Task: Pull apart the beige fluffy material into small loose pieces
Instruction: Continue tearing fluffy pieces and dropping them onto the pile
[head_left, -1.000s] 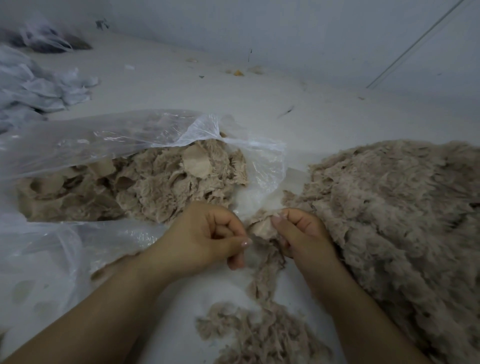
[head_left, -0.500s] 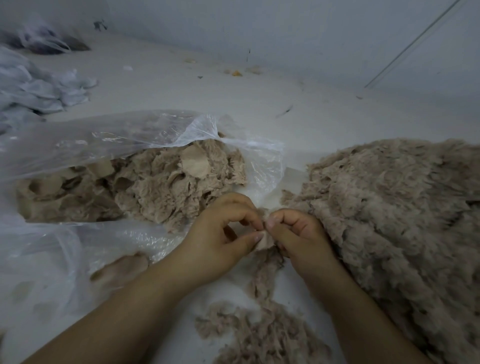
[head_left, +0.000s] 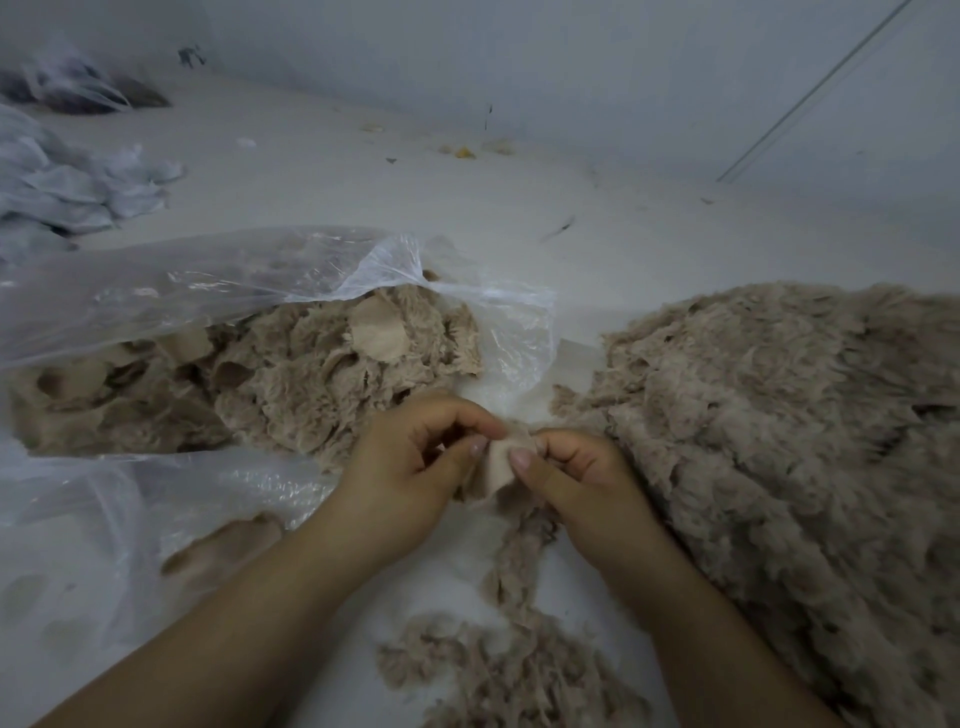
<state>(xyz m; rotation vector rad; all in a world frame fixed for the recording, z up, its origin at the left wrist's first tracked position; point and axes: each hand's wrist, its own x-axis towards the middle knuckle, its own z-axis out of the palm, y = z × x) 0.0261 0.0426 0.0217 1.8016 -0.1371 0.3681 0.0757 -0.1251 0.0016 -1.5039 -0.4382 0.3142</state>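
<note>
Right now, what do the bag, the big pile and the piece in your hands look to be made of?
The bag looks like thin clear plastic film: glossy, crinkled, see-through. The big pile seems a beige shaggy plush or fibre, matte and tufted. The piece, pinched by both hands, shows a smooth woven-looking backing, probably fabric.

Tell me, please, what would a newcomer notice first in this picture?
First, the two hands at the centre: the left hand and the right hand pinch one small beige piece between them. To the right lies a big fluffy heap. To the left, a clear plastic bag holds more beige material.
</note>
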